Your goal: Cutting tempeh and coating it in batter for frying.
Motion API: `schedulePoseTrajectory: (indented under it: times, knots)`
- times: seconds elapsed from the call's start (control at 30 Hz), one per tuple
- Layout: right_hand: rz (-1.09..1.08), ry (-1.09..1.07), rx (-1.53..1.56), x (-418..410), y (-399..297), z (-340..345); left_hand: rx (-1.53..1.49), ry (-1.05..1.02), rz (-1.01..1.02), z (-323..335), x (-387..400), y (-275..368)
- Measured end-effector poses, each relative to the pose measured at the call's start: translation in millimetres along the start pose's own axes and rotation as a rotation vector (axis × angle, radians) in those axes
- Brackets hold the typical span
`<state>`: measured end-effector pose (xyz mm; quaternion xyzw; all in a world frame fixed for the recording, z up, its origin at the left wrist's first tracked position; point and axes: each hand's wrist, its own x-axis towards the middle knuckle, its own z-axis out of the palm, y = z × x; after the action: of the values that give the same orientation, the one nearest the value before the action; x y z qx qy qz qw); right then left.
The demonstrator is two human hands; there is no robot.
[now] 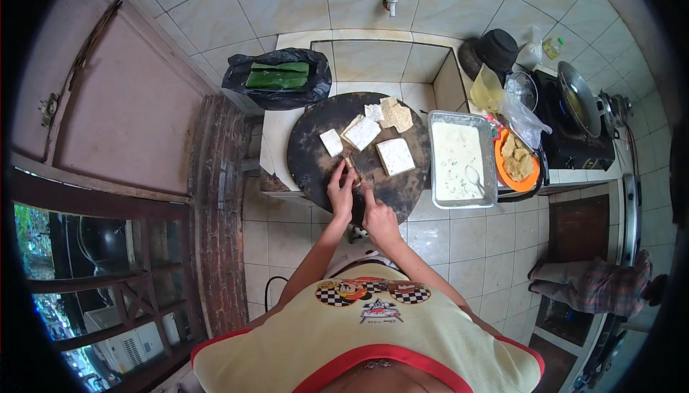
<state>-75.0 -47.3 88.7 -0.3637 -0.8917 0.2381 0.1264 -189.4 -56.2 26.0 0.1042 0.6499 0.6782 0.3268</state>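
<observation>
On a round, dark, worn wooden board [317,118], my left hand [341,194] steadies a small piece of what looks like tempeh [349,163], its fingertips pressed to the side. My right hand [380,220] grips a knife [357,179], its index finger stretched forward along the tool; the handle is hidden in the palm. Right of the hands sits a thick whitish tempeh block [395,157]. Beyond them lie a flat slab [362,133], a smaller white piece [331,142] and several thin, rough, beige pieces [397,116].
A black plastic bag [237,78] holds folded green leaves [277,75]. Right of the board stands a tray of pale batter [490,199] with a spoon [473,175]. Farther right are an orange plate [530,180] of fried pieces, a stove [581,145] with a wok [578,99], and another person [597,285].
</observation>
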Motion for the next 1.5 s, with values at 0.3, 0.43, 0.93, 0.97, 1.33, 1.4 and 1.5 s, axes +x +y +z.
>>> schedulePoseTrajectory:
  times: [0.3,0.43,0.93,0.97,1.33,1.4,1.5]
  knots:
    - [-0.032,0.001,-0.080,4,0,1,0.022,-0.016,0.036,-3,2,-4]
    - [-0.055,0.012,-0.104,5,3,5,0.120,-0.031,0.125,-3,3,-5]
    - [-0.101,0.007,-0.202,6,-2,9,0.288,0.036,0.237,-1,1,-11]
    - [-0.099,0.002,-0.203,6,-2,9,0.287,0.036,0.237,-2,1,-12]
    - [-0.063,-0.013,-0.147,14,4,18,0.281,0.032,0.179,0,-1,-5]
    - [-0.060,-0.006,-0.137,14,7,24,0.297,0.029,0.198,-1,0,-6]
    - [-0.056,0.014,-0.118,15,9,25,0.321,0.032,0.223,0,0,-7]
